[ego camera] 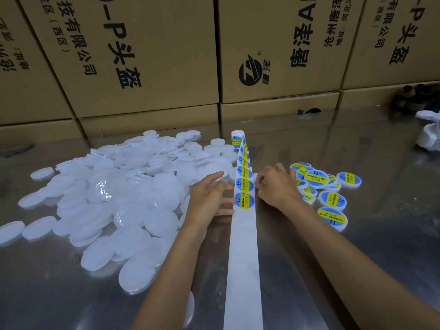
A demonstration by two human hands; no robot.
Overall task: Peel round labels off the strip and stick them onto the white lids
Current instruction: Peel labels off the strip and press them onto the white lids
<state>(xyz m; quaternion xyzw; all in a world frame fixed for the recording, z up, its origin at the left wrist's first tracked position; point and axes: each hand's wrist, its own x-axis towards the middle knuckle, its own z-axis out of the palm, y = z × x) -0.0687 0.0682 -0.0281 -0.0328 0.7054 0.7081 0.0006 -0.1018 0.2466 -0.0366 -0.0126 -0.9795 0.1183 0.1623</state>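
Nearest the camera: bare white strip (244,270) runs up the middle of the shiny metal table (333,270), no labels on this stretch. Both forearms come in from the bottom, one on each side of it.

Further up, the strip carries round blue-and-yellow labels (244,185) in a single row; print reads "SOLDERING PASTE".

Left hand (209,198): on the strip's left edge, level with the nearest two labels. Fingers mostly straight, tips against the edge near the nearest label (244,200); index finger stretched out above. Not wrapped around anything that I can see.

Right hand (276,184): on the strip's right edge, fingers curled in toward the edge by the second label. Whether it pinches the strip, a label, or nothing: cannot tell, fingertips are hidden.

Left of the strip: big loose heap of plain white lids (123,198), many overlapping, spilling toward the near left.

Right of the strip, just past the right hand: small cluster of labelled lids (316,178), label side up, some stacked on each other.

Beyond the hands the strip rises, twists and ends at a small roll (237,138) standing on the table.

Far right edge: white object (428,129), partly cut off, can't identify.

Back: wall of stacked cardboard boxes (142,55) with black printed Chinese text and a round logo.
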